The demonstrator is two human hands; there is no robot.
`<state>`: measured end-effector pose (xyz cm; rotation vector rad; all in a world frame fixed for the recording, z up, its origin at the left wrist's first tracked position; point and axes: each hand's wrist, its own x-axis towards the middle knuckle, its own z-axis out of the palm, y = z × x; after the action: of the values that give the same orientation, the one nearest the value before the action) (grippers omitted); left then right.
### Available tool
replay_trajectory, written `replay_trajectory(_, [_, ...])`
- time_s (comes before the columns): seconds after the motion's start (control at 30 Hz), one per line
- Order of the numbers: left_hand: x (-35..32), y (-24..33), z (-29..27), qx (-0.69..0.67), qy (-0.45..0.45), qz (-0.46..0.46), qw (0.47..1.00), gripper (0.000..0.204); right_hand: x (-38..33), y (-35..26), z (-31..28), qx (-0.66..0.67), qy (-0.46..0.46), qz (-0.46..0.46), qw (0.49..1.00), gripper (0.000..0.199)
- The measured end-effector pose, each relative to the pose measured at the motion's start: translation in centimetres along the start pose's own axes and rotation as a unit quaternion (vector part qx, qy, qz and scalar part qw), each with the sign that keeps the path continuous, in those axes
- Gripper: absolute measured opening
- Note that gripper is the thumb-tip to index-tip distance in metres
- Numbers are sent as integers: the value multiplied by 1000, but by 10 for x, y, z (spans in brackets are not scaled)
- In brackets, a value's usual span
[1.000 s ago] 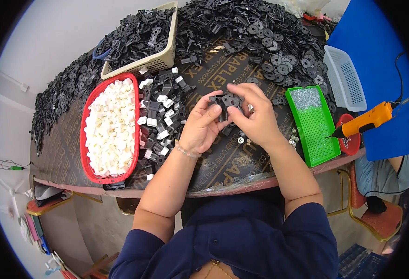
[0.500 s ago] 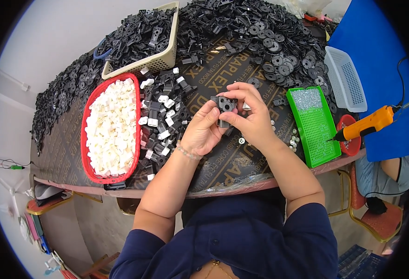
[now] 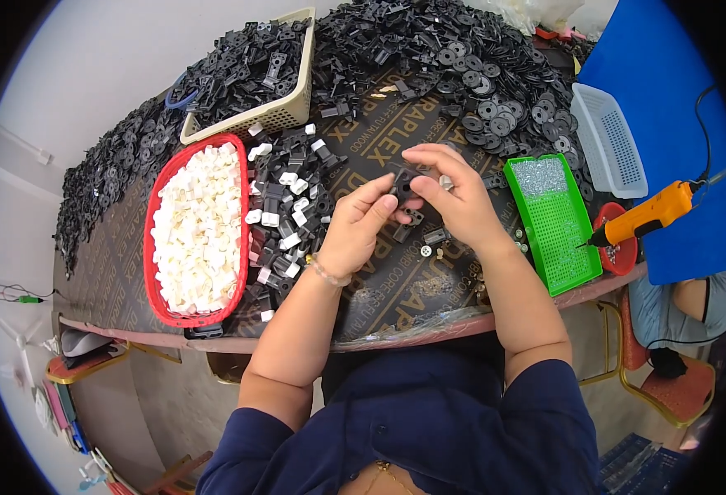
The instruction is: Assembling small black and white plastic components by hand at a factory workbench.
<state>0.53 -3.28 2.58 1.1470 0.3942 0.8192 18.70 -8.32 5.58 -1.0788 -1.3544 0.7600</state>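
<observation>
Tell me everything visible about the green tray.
The green tray is a long, plastic-looking rectangle with low walls and a holed floor. Small silvery pieces pack its far end; more lie scattered toward the near end. It lies on the table, right of the right hand, far end slanting left. The orange driver pokes its dark tip over it; contact is unclear. A red bowl sits close on its right.

Held part (image 3: 403, 186): black, seemingly plain, though partly covered. Oval basket (image 3: 243, 206): red; heaped pieces (image 3: 198, 227) within: white. Crate (image 3: 287, 114): beige. Tray (image 3: 553, 219): bright green, hole-grid pattern. Power driver (image 3: 653, 214): orange, black tip (image 3: 599, 238). Tabletop (image 3: 351, 312): dark, with repeated tan lettering. Shirt (image 3: 412, 417): navy.
</observation>
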Motion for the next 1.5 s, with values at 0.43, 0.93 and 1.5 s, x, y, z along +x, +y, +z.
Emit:
replay_trajectory(0.43, [-6,-4,5,285,114,68,949,21,-1,9,-2,-26,-12,9,1000,20])
replay_trajectory(0.93, [7,0,-15,-164,98,-31,981,33,-1,20,-2,161,-79,178,968,44])
replay_trajectory(1.5, [7,-5,-11,-155,121,-2,980,26,-8,19,15,216,28,181,959,28])
